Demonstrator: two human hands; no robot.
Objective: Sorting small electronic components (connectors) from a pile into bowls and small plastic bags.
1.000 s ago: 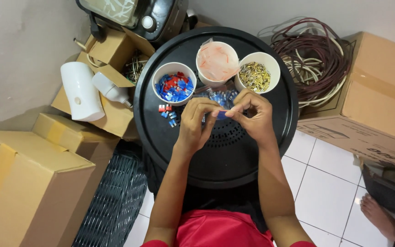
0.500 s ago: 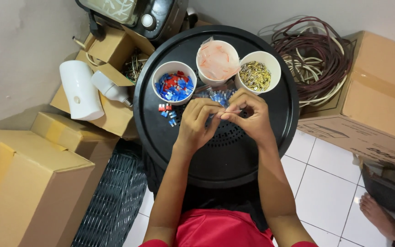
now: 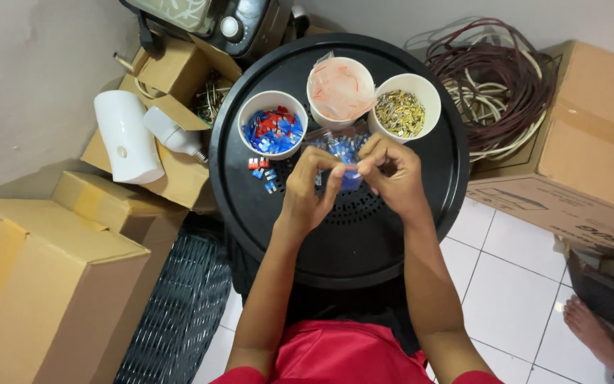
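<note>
head view: left hand (image 3: pixel 312 190) and right hand (image 3: pixel 392 173) each have their grip pinched on a small blue part (image 3: pixel 350 171) between them, above the round black bench (image 3: pixel 421 213), just below three cups.

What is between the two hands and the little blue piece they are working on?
Nothing visible. The left hand and the right hand both pinch the small blue piece directly with their fingertips, above the round black tray. The three cups sit behind it, apart from the hands.
</note>
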